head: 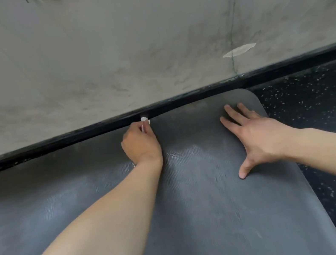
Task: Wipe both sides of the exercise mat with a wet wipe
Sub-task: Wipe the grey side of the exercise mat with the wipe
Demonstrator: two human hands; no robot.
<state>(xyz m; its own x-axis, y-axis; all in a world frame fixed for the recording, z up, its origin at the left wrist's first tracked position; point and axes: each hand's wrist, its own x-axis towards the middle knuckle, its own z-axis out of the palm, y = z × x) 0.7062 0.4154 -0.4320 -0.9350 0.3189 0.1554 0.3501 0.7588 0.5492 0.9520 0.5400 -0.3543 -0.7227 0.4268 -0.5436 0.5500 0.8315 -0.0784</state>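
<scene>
A dark grey exercise mat (210, 209) lies flat on the floor, its far edge against a black baseboard. My left hand (142, 144) is curled near that far edge and grips a small white wet wipe (143, 119), of which only a bit shows above the fingers. My right hand (253, 134) lies flat on the mat near its far right corner, fingers spread and straight. Damp, shiny streaks show on the mat around my left wrist.
A grey concrete wall (125, 45) rises just behind the black baseboard (201, 92). Black speckled rubber flooring (328, 110) lies to the right of the mat. A pale patch (240, 50) marks the wall, and thin plant stems hang at the upper right.
</scene>
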